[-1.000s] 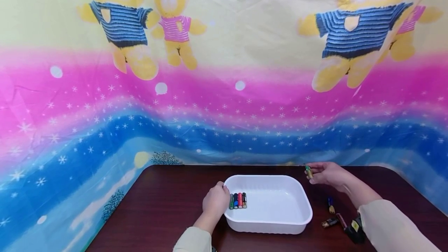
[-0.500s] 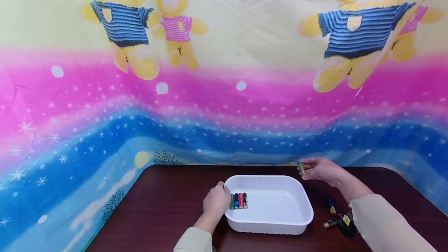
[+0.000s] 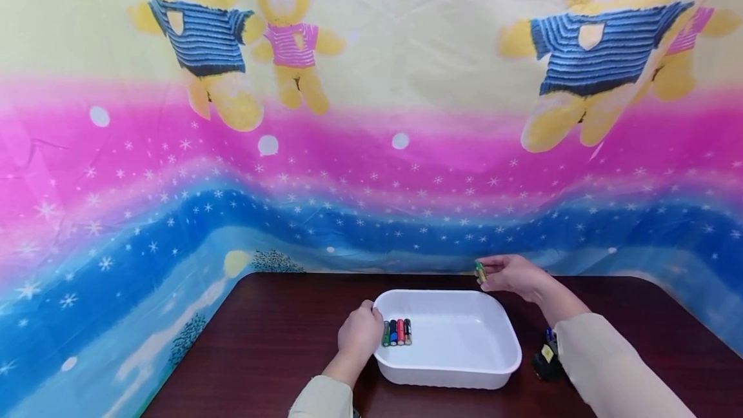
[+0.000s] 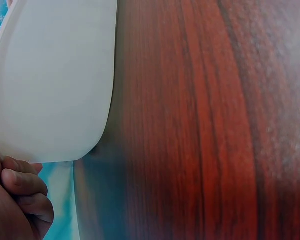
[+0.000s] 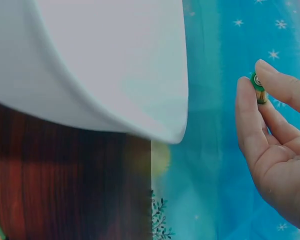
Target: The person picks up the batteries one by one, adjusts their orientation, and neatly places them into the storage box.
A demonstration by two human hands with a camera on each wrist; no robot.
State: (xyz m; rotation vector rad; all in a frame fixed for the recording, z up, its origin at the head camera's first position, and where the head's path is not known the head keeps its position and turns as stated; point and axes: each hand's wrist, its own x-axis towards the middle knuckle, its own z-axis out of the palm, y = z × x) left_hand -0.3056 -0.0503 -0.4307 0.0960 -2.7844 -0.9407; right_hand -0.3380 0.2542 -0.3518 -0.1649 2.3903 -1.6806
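Note:
A white plastic basin (image 3: 447, 377) stands on the table. My left hand (image 3: 358, 331) grips its left rim, fingers curled in the left wrist view. Inside, against the left wall, several batteries (image 3: 400, 333) lie side by side in a row: green, dark blue, red, and black with gold. My right hand (image 3: 515, 276) pinches a green and gold battery (image 5: 260, 89) between thumb and fingertips. It is held in the air beyond the basin's far right corner, apart from the basin.
On the dark wooden table (image 3: 261, 353), right of the basin, a blue battery (image 3: 549, 334) is partly hidden by the right sleeve. A black wrist device (image 3: 547, 361) with a yellow label hangs under that forearm. A printed bear curtain (image 3: 371, 211) hangs behind the table.
My right hand has moved left with the green and gold battery, toward the basin's far right corner. Its forearm now covers batteries lying on the table. The left hand has stayed at the rim.

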